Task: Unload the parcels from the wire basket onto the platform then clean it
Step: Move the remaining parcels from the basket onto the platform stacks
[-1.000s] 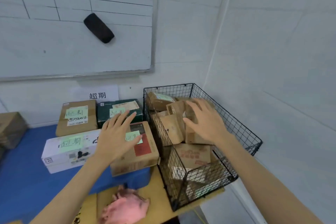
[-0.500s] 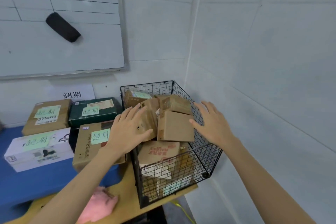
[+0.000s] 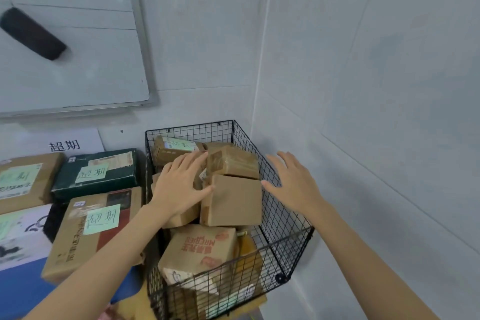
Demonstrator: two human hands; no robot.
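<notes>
A black wire basket (image 3: 285, 218) stands in the corner, piled with several brown cardboard parcels. A plain brown parcel (image 3: 233, 200) lies on top of the pile, with a taped parcel (image 3: 233, 161) behind it and a red-printed parcel (image 3: 202, 249) below. My left hand (image 3: 179, 184) is spread flat over the parcels at the left side of the plain one, its thumb touching that box. My right hand (image 3: 293, 184) hovers with straight fingers just right of the same parcel, above the basket's right wall, holding nothing.
Left of the basket, on the blue platform (image 3: 23, 291), lie a brown box with a green note (image 3: 93, 228), a dark green box (image 3: 96, 171), a brown box (image 3: 23, 182) and a white box (image 3: 20, 231). White walls close in behind and right. A whiteboard (image 3: 78, 47) with a black eraser (image 3: 33, 34) hangs above.
The view has swung right and come closer to the basket. My left hand moved from the box on the platform onto the basket's parcels. My right hand shifted to the plain parcel's right side.
</notes>
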